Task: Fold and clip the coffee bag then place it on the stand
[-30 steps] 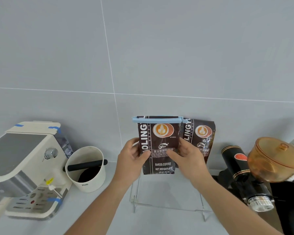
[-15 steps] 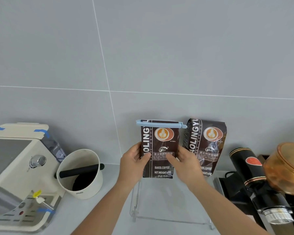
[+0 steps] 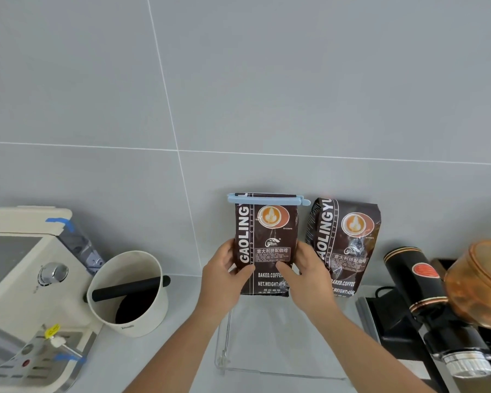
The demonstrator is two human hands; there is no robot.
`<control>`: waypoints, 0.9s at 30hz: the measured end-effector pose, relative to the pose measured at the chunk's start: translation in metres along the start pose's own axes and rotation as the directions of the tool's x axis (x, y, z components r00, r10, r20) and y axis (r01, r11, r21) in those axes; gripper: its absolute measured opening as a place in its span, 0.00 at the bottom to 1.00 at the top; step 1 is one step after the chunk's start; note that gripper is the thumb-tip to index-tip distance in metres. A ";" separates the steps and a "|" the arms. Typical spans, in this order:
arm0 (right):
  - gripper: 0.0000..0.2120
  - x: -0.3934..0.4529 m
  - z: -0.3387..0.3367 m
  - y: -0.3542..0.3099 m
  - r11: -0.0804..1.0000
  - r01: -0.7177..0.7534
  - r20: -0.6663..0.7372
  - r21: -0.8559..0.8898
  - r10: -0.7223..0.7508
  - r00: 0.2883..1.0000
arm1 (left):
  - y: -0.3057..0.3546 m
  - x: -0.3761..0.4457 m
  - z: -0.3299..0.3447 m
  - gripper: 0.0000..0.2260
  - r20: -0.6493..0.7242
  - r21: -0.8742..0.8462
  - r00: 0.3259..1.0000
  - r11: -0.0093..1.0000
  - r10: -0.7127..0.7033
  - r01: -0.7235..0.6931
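both hands grip the dark brown printed coffee bag [image 3: 267, 245] by its sides: the left hand [image 3: 224, 276] with thumb across the front and fingers hidden behind, the right hand [image 3: 306, 276] the same on the other edge. the bag stands upright at the back of the clear acrylic stand [image 3: 224, 350], its folded top shut under a long pale blue plastic clip [image 3: 267, 199]; whether its bottom rests on the stand i cannot tell. a second brown coffee bag [image 3: 343, 245] stands just beside it on the right, against the grey tiled wall [image 3: 267, 80]. on the pale grey countertop [image 3: 159, 358], a white round knock box with a black bar [image 3: 128, 293] and a cream espresso machine [image 3: 20, 279], cut off at the frame's left edge, stand left; a black grinder with an amber lid [image 3: 437, 302] crowds the right
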State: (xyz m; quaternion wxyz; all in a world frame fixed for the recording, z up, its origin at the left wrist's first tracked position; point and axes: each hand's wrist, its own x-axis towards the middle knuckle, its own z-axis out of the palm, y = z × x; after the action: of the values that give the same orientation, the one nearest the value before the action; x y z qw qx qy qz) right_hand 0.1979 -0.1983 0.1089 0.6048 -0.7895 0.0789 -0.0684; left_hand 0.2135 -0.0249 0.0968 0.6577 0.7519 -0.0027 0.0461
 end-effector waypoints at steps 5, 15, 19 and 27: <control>0.22 0.005 0.003 -0.003 0.998 0.032 0.001 -0.053 -0.032 0.999 | -0.001 0.008 0.001 0.29 0.057 0.038 0.998 0.999 0.020 -0.022; 0.23 0.004 0.003 -0.004 0.990 0.023 0.022 -0.139 -0.020 1.000 | -0.008 0.012 0.002 0.32 0.065 0.085 0.997 0.995 0.048 -0.054; 0.23 0.001 0.002 -0.007 0.990 0.009 0.034 -0.140 -0.004 0.999 | -0.007 0.011 0.002 0.30 0.047 0.120 0.998 0.992 0.040 -0.045; 0.17 -0.008 -0.010 -0.020 0.997 -0.078 0.075 -0.026 0.080 0.994 | 0.006 0.009 -0.002 0.22 0.059 0.243 0.998 0.970 -0.017 0.002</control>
State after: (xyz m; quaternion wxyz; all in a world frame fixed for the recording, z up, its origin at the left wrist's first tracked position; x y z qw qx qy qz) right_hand 0.1886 -0.2010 0.1306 0.6004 -0.7947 0.0878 -0.0133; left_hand 0.2217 -0.0231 0.1038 0.5606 0.8277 -0.0135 0.0202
